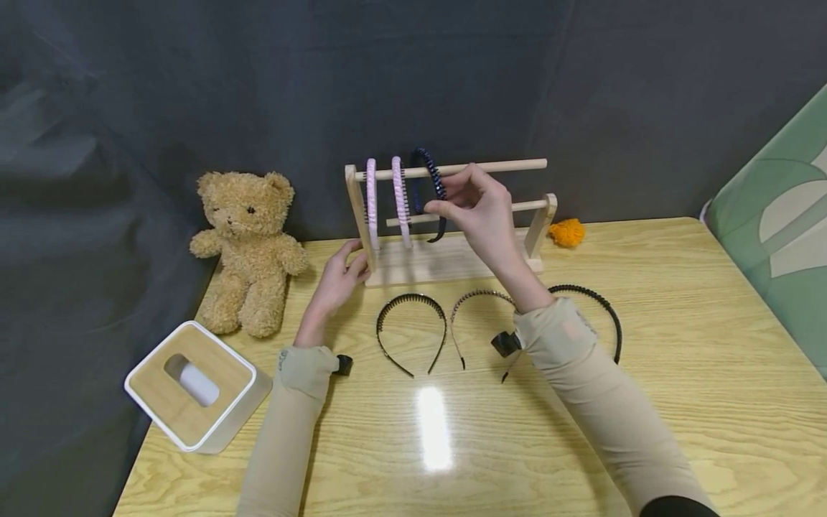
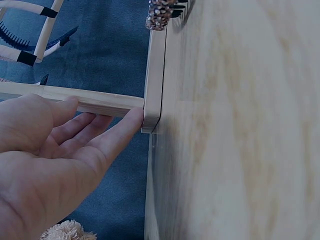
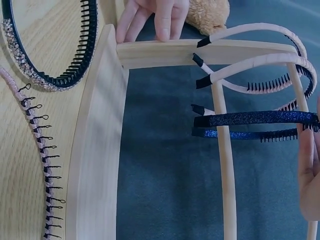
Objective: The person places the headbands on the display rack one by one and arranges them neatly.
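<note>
My right hand point(image 1: 483, 208) pinches a glittery dark blue toothed headband point(image 1: 431, 166) between thumb and fingers. That headband hangs over the top rod of a wooden headband stand point(image 1: 446, 264). In the right wrist view its two dark ends reach past the lower rod point(image 3: 227, 175). Two pale pink headbands, one on the left point(image 1: 371, 205) and one nearer the middle point(image 1: 400, 197), hang to its left. My left hand point(image 1: 339, 276) touches the outer side of the stand's left post point(image 2: 107, 102), fingers extended, one fingertip at the base.
On the table before the stand lie a dark beaded headband point(image 1: 413, 297), a thin pinkish headband point(image 1: 481, 293) and a black one point(image 1: 597, 301), partly behind my right forearm. A teddy bear point(image 1: 248, 244) and tissue box point(image 1: 226, 424) are at left. An orange pompom point(image 1: 567, 233) sits right.
</note>
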`<state>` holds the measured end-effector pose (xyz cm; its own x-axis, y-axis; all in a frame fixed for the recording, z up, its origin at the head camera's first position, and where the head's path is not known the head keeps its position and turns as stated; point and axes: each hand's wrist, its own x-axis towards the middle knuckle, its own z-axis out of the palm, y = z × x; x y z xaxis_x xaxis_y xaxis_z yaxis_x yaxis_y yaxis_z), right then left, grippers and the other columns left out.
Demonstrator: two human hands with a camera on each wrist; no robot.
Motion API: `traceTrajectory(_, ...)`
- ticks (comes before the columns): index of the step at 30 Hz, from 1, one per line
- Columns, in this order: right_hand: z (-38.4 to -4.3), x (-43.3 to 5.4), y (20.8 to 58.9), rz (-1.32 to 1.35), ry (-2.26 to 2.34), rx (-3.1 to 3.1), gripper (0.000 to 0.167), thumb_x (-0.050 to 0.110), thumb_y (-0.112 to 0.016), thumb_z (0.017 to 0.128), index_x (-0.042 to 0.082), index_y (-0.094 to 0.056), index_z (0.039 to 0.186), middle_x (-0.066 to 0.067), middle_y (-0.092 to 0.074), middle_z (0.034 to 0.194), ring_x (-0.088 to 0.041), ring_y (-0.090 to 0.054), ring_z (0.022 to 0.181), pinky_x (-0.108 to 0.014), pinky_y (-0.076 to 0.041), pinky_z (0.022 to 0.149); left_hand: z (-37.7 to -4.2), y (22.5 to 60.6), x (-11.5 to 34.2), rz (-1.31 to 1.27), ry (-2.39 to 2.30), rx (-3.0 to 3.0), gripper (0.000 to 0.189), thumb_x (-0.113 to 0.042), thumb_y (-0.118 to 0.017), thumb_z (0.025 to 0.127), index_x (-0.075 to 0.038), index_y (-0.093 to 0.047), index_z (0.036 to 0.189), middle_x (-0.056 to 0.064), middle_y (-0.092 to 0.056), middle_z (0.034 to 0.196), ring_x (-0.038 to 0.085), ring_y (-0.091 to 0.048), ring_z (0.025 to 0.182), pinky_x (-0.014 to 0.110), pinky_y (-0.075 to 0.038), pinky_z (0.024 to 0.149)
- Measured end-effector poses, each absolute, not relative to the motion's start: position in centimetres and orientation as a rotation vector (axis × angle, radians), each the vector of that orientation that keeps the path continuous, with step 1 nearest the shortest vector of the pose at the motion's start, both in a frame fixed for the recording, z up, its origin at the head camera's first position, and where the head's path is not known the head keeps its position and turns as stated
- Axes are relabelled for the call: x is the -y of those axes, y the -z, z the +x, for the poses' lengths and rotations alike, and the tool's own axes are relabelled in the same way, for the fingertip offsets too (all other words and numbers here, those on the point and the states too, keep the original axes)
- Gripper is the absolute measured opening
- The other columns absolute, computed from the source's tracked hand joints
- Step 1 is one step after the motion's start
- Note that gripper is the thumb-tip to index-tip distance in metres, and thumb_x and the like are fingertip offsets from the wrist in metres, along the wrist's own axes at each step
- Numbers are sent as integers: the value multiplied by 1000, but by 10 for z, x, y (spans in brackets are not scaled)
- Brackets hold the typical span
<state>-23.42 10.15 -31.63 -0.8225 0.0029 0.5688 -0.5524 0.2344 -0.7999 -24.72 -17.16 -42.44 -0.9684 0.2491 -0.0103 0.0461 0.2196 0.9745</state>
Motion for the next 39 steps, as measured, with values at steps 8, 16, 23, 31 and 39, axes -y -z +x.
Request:
traceTrajectory(8, -233, -101, 317, 498, -1573, 2039, 38, 6, -94, 82, -4, -72, 111, -12, -72, 98, -10, -68, 79, -22, -60, 71, -249, 424, 168, 279, -1844, -2312, 49, -12, -41, 118, 2, -34, 164, 31, -43, 156, 44, -53, 141, 41, -53, 114)
traceTrajectory(16, -231, -100, 319, 522, -1603, 2003, 40, 5, -93, 84, -2, -73, 117, -11, -74, 98, -13, -69, 80, -25, -62, 74, -248, 424, 171, 264, -1841, -2311, 49, -13, -41, 118, 2, -33, 165, 32, -44, 154, 43, -52, 141, 41, -52, 114)
traceTrajectory(23, -230, -98, 319, 522, -1634, 1996, 35, 6, -91, 88, -3, -73, 117, -12, -75, 98, -13, -70, 79, -24, -62, 73, -248, 425, 172, 266, -1845, -2310, 49, -13, -41, 118, 3, -33, 164, 33, -44, 154, 44, -52, 141, 42, -52, 115)
traceTrajectory(31, -227, -98, 319, 487, -1659, 2018, 30, 7, -88, 92, -3, -72, 115, -13, -76, 99, -12, -70, 80, -24, -61, 73, -248, 426, 171, 282, -1841, -2321, 48, -12, -41, 118, 2, -34, 164, 32, -45, 153, 43, -53, 141, 41, -53, 114)
traceTrajectory(39, -223, -106, 318, 510, -1631, 2016, 29, 6, -86, 93, -4, -73, 117, -11, -78, 107, -13, -73, 87, -24, -63, 76, -248, 426, 172, 281, -1837, -2323, 48, -13, -41, 119, 3, -34, 164, 33, -46, 152, 43, -52, 141, 41, -52, 115)
